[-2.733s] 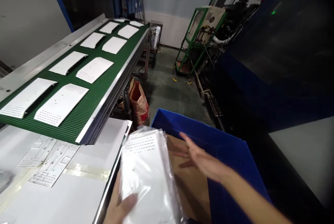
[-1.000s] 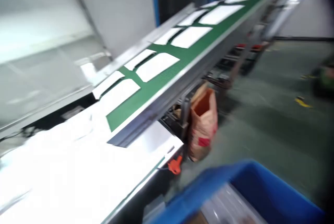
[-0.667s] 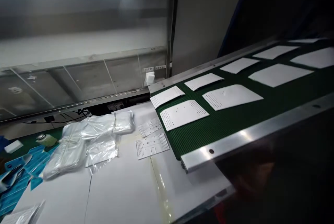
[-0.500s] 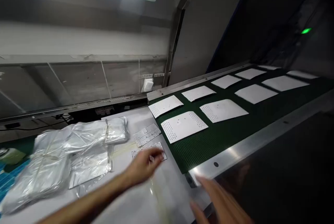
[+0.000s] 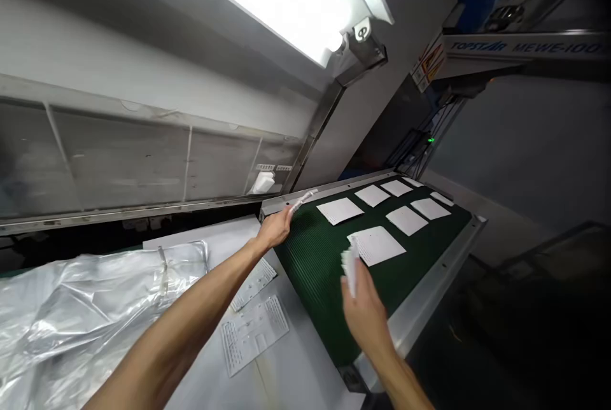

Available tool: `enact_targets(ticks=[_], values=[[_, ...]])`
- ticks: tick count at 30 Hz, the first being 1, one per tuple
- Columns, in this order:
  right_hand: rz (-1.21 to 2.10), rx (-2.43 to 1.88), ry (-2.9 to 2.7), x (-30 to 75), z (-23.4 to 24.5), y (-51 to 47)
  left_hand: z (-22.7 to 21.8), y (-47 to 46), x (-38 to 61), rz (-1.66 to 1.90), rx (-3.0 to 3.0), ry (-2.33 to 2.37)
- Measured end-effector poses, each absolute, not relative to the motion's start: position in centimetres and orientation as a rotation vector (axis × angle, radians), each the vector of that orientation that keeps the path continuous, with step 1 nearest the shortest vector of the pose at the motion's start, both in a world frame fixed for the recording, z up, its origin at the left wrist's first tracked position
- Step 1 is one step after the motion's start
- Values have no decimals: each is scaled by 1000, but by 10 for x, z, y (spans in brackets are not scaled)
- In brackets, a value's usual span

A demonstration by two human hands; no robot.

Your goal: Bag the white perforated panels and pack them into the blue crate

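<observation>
Under a bright lamp (image 5: 286, 2) a green belt (image 5: 315, 257) slopes away to the right, and both of its near-end pieces are in hand. The left panel (image 5: 303, 198) is at the belt's far near-end corner. It shows edge-on as a thin white sliver, its long axis running up and right along the far rail, and the left hand (image 5: 274, 230) pinches its near end with the arm stretched across the worktop (image 5: 291, 375). The right panel (image 5: 350, 267) stands lifted on edge above mid-belt, long axis roughly upright. The right hand (image 5: 365, 311) sits just below it, grip closed on its lower end. Its top edge overlaps the nearest of the flat panels (image 5: 379, 244) lying in two rows further up the belt, and the right hand is the nearer one to them. Beside the left forearm lie two perforated sheets (image 5: 255, 333), with crumpled clear bags (image 5: 71, 308) further left. Both grips are blurred. The fingertips cannot be told apart, nor whether either held panel touches the belt. The right thumb is hidden behind the hand, and the belt's far end fades into shadow.
</observation>
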State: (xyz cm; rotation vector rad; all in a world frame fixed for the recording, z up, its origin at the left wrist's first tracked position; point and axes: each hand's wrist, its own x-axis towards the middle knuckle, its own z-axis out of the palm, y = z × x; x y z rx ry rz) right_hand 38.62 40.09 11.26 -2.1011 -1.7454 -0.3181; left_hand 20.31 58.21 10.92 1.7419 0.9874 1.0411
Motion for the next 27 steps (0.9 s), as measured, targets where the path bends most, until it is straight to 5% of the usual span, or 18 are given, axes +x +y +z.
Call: enact_targets(ticks=[9, 19, 27], values=[[-427, -990, -2298, 310, 103, 335, 72, 396, 87, 829, 749, 754], [36, 387, -2764, 303, 132, 314, 85, 215, -20, 457, 178, 807], [-42, 198, -2981, 249, 89, 274, 100, 120, 4, 476, 477, 850]])
